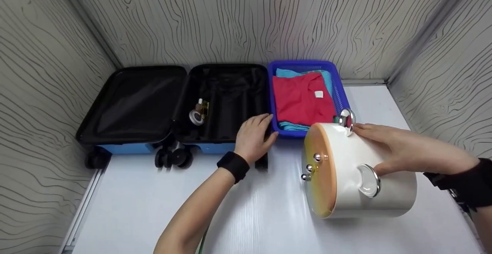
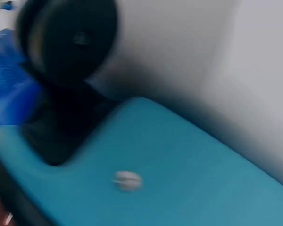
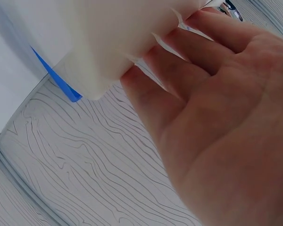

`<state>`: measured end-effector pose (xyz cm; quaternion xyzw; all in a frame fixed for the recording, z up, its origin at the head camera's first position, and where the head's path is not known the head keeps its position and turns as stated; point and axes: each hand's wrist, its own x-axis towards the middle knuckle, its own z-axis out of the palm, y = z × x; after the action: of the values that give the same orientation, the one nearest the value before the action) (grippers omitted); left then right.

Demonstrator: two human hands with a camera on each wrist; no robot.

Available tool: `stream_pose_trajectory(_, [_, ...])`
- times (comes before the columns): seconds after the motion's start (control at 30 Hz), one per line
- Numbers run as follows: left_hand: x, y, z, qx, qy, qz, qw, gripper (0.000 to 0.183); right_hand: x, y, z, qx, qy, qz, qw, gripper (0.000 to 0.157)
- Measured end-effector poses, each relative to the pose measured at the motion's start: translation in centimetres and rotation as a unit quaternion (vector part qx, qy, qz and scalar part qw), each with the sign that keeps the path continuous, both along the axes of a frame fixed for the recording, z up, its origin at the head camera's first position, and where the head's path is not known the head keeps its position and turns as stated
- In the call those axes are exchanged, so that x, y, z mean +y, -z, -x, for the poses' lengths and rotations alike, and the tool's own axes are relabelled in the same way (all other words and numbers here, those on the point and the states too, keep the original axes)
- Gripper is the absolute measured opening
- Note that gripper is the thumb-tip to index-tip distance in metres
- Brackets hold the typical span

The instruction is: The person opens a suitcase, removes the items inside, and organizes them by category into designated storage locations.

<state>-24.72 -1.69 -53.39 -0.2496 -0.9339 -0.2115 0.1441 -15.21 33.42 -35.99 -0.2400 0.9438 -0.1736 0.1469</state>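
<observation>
With fingers spread, the right grip (image 1: 399,149) is pressing on the tilted pot (image 1: 347,169), nearside of the basket (image 1: 340,92); the left grip (image 1: 253,139) is resting loosely left of the basket. Steadying the pot seems underway; next is probably calling for firmer support.

The white pot (image 1: 346,173) bars the way to the near right corner of the blue basket (image 1: 338,90). Left of the pot, bare table (image 1: 284,196) leaves room to pass.
</observation>
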Motion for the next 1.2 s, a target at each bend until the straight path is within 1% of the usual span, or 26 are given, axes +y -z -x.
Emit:
stream_pose_trajectory(0.07, [0.9, -0.9, -1.3, 0.009, 0.028, -0.049, 0.9984, 0.048, 0.1, 0.1, 0.0, -0.001, -0.001, 0.003, 1.000, 0.103])
stream_pose_trajectory(0.13, [1.9, -1.8, -2.9, 0.002, 0.070, -0.089, 0.9935, 0.042, 0.1, 0.2, 0.0, 0.003, -0.002, 0.001, 1.000, 0.104])
stream_pose_trajectory(0.2, [3.0, -2.6, -4.5, -0.020, 0.115, -0.112, 0.9869, 0.042, 0.1, 0.3, 0.0, 0.006, -0.006, 0.001, 1.000, 0.104])
stream_pose_trajectory(0.27, [3.9, -3.2, -5.8, -0.054, 0.150, -0.130, 0.9785, 0.043, 0.1, 0.3, 0.0, 0.011, -0.011, 0.004, 1.000, 0.103])
stream_pose_trajectory(0.33, [4.7, -3.5, -6.7, -0.080, 0.171, -0.144, 0.9715, 0.042, 0.1, 0.3, 0.0, 0.015, -0.015, 0.005, 1.000, 0.103])
stream_pose_trajectory(0.4, [5.3, -3.6, -7.3, -0.095, 0.178, -0.159, 0.9665, 0.038, 0.0, 0.3, 0.0, 0.015, -0.014, 0.005, 1.000, 0.102])
stream_pose_trajectory(0.47, [5.7, -3.6, -7.6, -0.101, 0.179, -0.175, 0.9629, 0.032, -0.1, 0.3, 0.0, 0.017, -0.013, 0.002, 1.000, 0.103])
stream_pose_trajectory(0.57, [6.0, -3.5, -7.8, -0.101, 0.173, -0.191, 0.9609, 0.026, -0.2, 0.3, -0.1, 0.015, -0.009, 0.001, 1.000, 0.103])
stream_pose_trajectory(0.77, [5.8, -3.5, -7.9, -0.110, 0.172, -0.209, 0.9562, 0.023, -0.2, 0.3, -0.1, -0.001, -0.007, 0.019, 1.000, 0.104])
stream_pose_trajectory(0.93, [4.7, -3.3, -8.0, -0.105, 0.178, -0.227, 0.9516, 0.023, 0.0, 0.3, -0.2, -0.006, -0.005, 0.023, 1.000, 0.104])
stream_pose_trajectory(1.2, [1.9, -2.7, -8.0, -0.083, 0.173, -0.248, 0.9495, 0.022, 0.1, 0.4, -0.2, 0.005, -0.011, 0.020, 1.000, 0.104])
